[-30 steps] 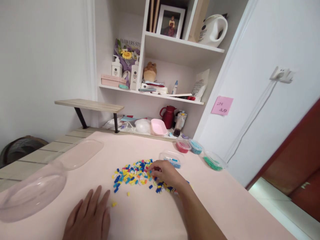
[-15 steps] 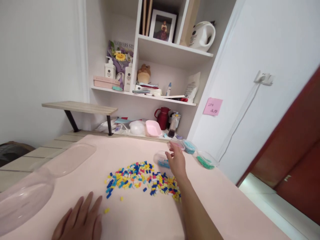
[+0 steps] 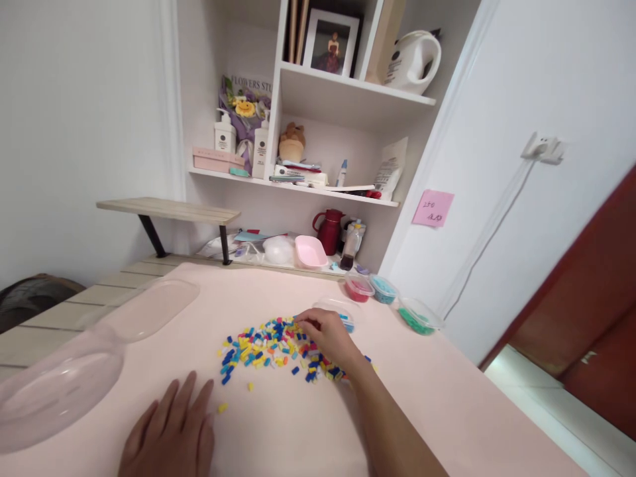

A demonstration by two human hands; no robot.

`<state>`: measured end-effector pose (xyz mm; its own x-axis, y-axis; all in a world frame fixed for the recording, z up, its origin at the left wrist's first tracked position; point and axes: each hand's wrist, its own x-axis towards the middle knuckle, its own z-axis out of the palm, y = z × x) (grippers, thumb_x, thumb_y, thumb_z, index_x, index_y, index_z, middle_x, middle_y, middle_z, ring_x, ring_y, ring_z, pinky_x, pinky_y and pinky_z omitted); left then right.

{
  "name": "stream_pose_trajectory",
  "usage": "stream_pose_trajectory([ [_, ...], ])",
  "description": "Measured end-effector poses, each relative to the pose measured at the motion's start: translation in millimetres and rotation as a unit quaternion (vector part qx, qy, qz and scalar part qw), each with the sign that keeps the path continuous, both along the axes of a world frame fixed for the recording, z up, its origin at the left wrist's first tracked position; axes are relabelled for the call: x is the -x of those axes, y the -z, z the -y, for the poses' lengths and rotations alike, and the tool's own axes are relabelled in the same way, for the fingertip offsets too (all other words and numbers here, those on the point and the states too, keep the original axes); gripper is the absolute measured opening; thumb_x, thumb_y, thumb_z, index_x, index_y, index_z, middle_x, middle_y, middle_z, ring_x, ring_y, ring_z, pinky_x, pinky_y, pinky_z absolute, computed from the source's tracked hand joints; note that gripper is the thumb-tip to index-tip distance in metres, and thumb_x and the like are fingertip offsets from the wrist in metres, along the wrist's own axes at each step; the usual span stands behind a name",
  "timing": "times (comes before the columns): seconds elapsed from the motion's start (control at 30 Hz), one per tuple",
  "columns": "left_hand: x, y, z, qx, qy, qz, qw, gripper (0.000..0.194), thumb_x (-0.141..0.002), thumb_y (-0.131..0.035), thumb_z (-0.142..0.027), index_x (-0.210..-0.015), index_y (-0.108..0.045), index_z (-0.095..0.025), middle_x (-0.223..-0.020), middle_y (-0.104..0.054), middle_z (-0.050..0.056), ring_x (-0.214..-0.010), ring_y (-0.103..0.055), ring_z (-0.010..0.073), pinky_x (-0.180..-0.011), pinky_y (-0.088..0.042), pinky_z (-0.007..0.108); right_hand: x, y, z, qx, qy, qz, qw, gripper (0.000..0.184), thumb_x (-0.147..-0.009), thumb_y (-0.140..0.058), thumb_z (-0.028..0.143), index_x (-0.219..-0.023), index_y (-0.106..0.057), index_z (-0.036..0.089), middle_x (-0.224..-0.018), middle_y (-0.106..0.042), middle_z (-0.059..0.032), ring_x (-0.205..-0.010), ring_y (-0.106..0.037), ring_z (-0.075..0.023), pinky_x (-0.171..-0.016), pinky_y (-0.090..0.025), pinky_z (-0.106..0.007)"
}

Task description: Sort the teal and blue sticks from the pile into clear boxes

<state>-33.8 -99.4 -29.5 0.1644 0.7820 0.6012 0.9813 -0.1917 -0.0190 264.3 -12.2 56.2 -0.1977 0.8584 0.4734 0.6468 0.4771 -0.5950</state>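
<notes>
My left hand (image 3: pixel 171 427) lies flat on the pink tabletop with its fingers spread, holding nothing. My right hand (image 3: pixel 328 334) is over the pile of small colourful plastic pieces (image 3: pixel 258 348), in yellow, blue, red, white and orange. Its thumb and fingertips come together at the pile's far edge; anything between them is too small to make out. Just behind that hand, and partly hidden by it, is a clear tub (image 3: pixel 350 321) with blue pieces inside. Two loose yellow pieces (image 3: pixel 222 407) lie near my left fingertips.
Tubs of red pieces (image 3: pixel 358 288), light blue pieces (image 3: pixel 382 289) and green pieces (image 3: pixel 417 318) stand along the right edge. Two clear plastic trays (image 3: pixel 64 391) lie at left. At the back are a pink tray (image 3: pixel 311 252), a red jug (image 3: pixel 329 232) and a wooden riser (image 3: pixel 169 209).
My right hand has moved left and nearer, from beside the blue tub to the pile, its fingers drawing together. My left hand stays flat on the table. The view has shifted slightly.
</notes>
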Motion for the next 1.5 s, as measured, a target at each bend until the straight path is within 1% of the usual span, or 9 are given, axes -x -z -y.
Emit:
stream_pose_trajectory([
  [0.37,-5.3,-7.3,4.6,0.030,-0.012,0.006,0.999,0.051,-0.085,-0.040,-0.036,-0.127,-0.066,-0.024,-0.142,-0.059,0.007,-0.132,-0.051,0.0280,-0.111,-0.033,0.049,2.6,7.4,0.7,0.053,-0.086,0.061,0.993,0.021,-0.080,-0.070,0.011,-0.093,-0.078,0.026,-0.097,-0.066,-0.0026,-0.084,-0.065,-0.0155,-0.079,-0.050,-0.026],
  [0.57,-1.4,-8.6,4.6,0.057,-0.009,-0.001,0.998,0.050,-0.086,-0.042,-0.036,-0.131,-0.063,-0.027,-0.144,-0.057,0.005,-0.134,-0.050,0.0273,-0.111,-0.032,0.049,1.7,6.0,2.3,0.067,-0.077,0.095,0.990,0.025,-0.079,-0.068,0.009,-0.096,-0.077,0.025,-0.097,-0.066,-0.0026,-0.080,-0.064,-0.0140,-0.078,-0.049,-0.024],
  [0.67,1.2,-5.8,4.5,0.064,-0.003,-0.010,0.998,0.051,-0.087,-0.042,-0.036,-0.133,-0.061,-0.028,-0.147,-0.054,0.005,-0.135,-0.049,0.0274,-0.112,-0.032,0.049,3.6,5.8,2.3,0.064,-0.078,0.107,0.989,0.019,-0.080,-0.070,0.013,-0.093,-0.077,0.024,-0.095,-0.067,-0.0026,-0.083,-0.064,-0.0147,-0.079,-0.048,-0.024],
  [0.8,0.3,-7.8,5.7,0.051,-0.005,-0.013,0.999,0.050,-0.087,-0.040,-0.036,-0.130,-0.064,-0.027,-0.144,-0.056,0.006,-0.133,-0.051,0.0281,-0.110,-0.033,0.049,13.0,7.6,1.8,0.048,-0.070,0.161,0.983,0.008,-0.080,-0.073,0.019,-0.086,-0.076,0.023,-0.090,-0.067,-0.0025,-0.086,-0.063,-0.0163,-0.078,-0.046,-0.024],
  [0.9,-2.6,-10.7,6.3,0.036,-0.006,-0.011,0.999,0.050,-0.087,-0.039,-0.036,-0.128,-0.066,-0.025,-0.142,-0.058,0.008,-0.131,-0.053,0.0292,-0.109,-0.034,0.049,20.3,9.9,1.8,0.033,-0.040,0.196,0.979,0.012,-0.077,-0.070,0.013,-0.082,-0.075,0.023,-0.088,-0.067,-0.0022,-0.086,-0.063,-0.0172,-0.076,-0.044,-0.025],
  [1.07,-4.0,-8.8,5.3,0.024,-0.002,0.004,1.000,0.050,-0.086,-0.040,-0.035,-0.128,-0.066,-0.025,-0.141,-0.060,0.008,-0.131,-0.053,0.0288,-0.109,-0.033,0.049,14.0,8.4,-0.5,0.014,-0.037,0.081,0.996,0.011,-0.078,-0.068,0.014,-0.081,-0.074,0.023,-0.088,-0.067,-0.0018,-0.079,-0.062,-0.0148,-0.073,-0.046,-0.025],
  [1.17,-3.4,-6.3,5.2,0.010,0.005,0.008,1.000,0.050,-0.086,-0.040,-0.035,-0.128,-0.065,-0.023,-0.141,-0.060,0.010,-0.131,-0.052,0.0302,-0.110,-0.031,0.050,-3.7,3.1,-4.2,-0.041,0.025,-0.025,0.999,0.008,-0.083,-0.066,0.023,-0.081,-0.074,0.021,-0.083,-0.068,-0.0031,-0.073,-0.060,-0.0158,-0.071,-0.047,-0.027],
  [1.37,-4.1,-5.1,5.9,-0.005,0.004,0.007,1.000,0.050,-0.086,-0.040,-0.034,-0.126,-0.067,-0.023,-0.139,-0.061,0.010,-0.129,-0.053,0.0301,-0.110,-0.032,0.050,-44.4,-1.7,-10.3,-0.122,0.226,-0.183,0.949,0.031,-0.084,-0.062,0.044,-0.098,-0.072,0.019,-0.078,-0.066,-0.0026,-0.064,-0.057,-0.0163,-0.061,-0.048,-0.030],
  [1.5,-4.8,-4.4,5.9,-0.005,0.000,0.007,1.000,0.050,-0.085,-0.041,-0.035,-0.127,-0.066,-0.024,-0.141,-0.060,0.009,-0.132,-0.051,0.0292,-0.112,-0.030,0.049,-49.3,-1.0,-9.1,-0.120,0.239,-0.222,0.938,0.038,-0.087,-0.057,0.045,-0.113,-0.069,0.019,-0.082,-0.065,-0.0020,-0.056,-0.056,-0.0141,-0.055,-0.049,-0.029],
])
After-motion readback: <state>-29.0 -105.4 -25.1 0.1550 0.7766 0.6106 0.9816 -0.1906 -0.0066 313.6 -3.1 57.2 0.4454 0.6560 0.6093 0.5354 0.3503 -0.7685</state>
